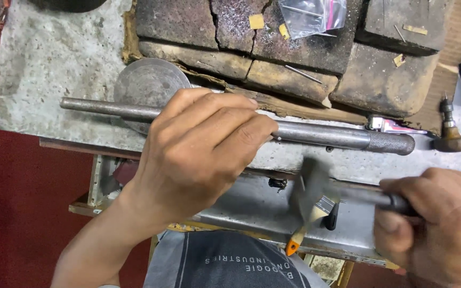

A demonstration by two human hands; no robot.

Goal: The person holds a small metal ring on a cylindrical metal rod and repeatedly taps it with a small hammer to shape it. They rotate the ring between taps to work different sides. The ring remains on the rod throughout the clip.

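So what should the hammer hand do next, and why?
Probably bring the hammer down onto the long metal rod, close to the left hand. The right hand has it raised and blurred mid-swing, beside the rod, while the left hand's fingers press the rod against the stone bench. Aim clear of those fingers.

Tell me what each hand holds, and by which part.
Left hand grips the long metal rod around its middle. Right hand holds a blurred hammer by its handle end.
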